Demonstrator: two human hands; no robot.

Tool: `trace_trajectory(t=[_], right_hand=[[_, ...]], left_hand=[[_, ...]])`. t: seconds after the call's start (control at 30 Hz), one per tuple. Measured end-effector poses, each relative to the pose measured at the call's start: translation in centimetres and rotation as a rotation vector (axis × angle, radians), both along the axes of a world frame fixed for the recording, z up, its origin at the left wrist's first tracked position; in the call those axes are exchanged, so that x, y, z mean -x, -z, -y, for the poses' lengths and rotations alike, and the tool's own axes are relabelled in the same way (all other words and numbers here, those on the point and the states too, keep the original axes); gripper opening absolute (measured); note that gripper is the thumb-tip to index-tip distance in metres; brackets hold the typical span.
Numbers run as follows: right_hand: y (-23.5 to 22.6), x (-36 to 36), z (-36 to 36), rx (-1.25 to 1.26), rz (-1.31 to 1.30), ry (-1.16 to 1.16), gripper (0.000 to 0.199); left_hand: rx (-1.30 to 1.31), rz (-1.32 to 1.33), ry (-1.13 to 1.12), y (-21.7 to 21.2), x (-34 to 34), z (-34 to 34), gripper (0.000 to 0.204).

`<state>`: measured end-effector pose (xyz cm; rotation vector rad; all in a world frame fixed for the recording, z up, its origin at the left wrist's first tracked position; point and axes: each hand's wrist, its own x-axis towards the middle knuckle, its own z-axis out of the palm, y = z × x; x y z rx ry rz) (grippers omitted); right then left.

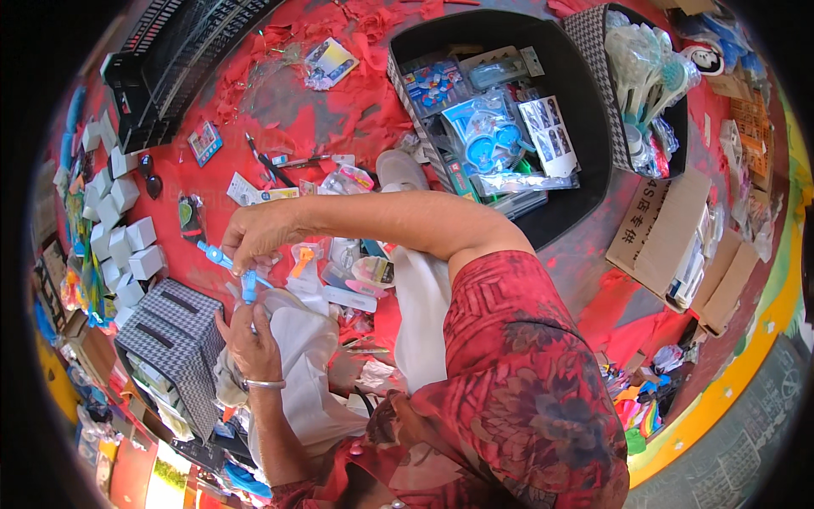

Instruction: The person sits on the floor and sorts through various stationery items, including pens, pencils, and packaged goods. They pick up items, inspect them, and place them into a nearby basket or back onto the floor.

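My right arm reaches across to the left, its hand (pixel 261 236) closed with fingertips pinched on a slim light-blue plastic item (pixel 218 255) whose exact kind I cannot make out. Just below, my left hand (pixel 254 343), with a bangle at the wrist, holds a small light-blue piece (pixel 248 287) upright between thumb and fingers. Whether the two blue parts are joined is unclear. Beneath the hands, over my lap, lies pale fabric (pixel 297 339). Close to the right hand are an orange plastic piece in a clear bag (pixel 301 261) and a small dark package (pixel 190 217).
A black bin (pixel 585 110) holds packaged goods; beside it a houndstooth box (pixel 591 51) holds wrapped brushes. An open carton (pixel 657 225) stands at right. White small boxes (pixel 119 246), sunglasses (pixel 151 176), a houndstooth box (pixel 174 327) and a black crate (pixel 161 76) are at left.
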<state>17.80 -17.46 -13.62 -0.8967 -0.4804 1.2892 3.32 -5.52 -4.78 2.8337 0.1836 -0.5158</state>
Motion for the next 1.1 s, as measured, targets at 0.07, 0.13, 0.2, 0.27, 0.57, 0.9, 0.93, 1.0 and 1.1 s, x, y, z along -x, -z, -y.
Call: trace_trajectory(t=[0.07, 0.13, 0.2, 0.27, 0.57, 0.9, 0.93, 1.0, 1.1], right_hand=[[-1.0, -0.5, 1.2, -0.005, 0.049, 0.146, 0.016], [-1.8, -1.9, 3.8, 0.053, 0.184, 0.307, 0.018], [-2.0, -4.7, 8.3, 0.105, 0.328, 0.475, 0.026], [-1.9, -6.2, 13.7, 0.208, 0.337, 0.833, 0.021], [6.8, -8.6, 26.5, 0.517, -0.178, 1.325, 0.01], [15.3, -7.5, 34.5, 1.015, -0.505, 1.517, 0.016], [15.3, -7.9, 34.8, 1.041, -0.496, 1.521, 0.017], [15.1, -9.1, 35.2, 1.025, -0.43, 1.505, 0.017], [15.2, -10.8, 36.0, 1.181, -0.309, 1.479, 0.016]], left_hand=[[0.066, 0.13, 0.091, 0.3, 0.0, 0.8, 0.018], [0.019, 0.14, 0.171, 0.4, 0.0, 1.3, 0.02], [0.044, 0.162, 0.179, 0.4, 0.0, 1.4, 0.02], [0.071, 0.152, 0.168, 0.4, 0.1, 1.4, 0.019], [0.011, 0.029, 0.342, 0.3, 0.2, 2.1, 0.021], [0.018, -0.091, 0.39, 0.6, 0.6, 2.2, 0.023], [0.021, -0.097, 0.393, 0.7, 0.6, 2.3, 0.023], [0.024, -0.101, 0.401, 0.8, 0.6, 2.3, 0.023], [0.023, -0.104, 0.408, 0.9, 0.6, 2.4, 0.024]])
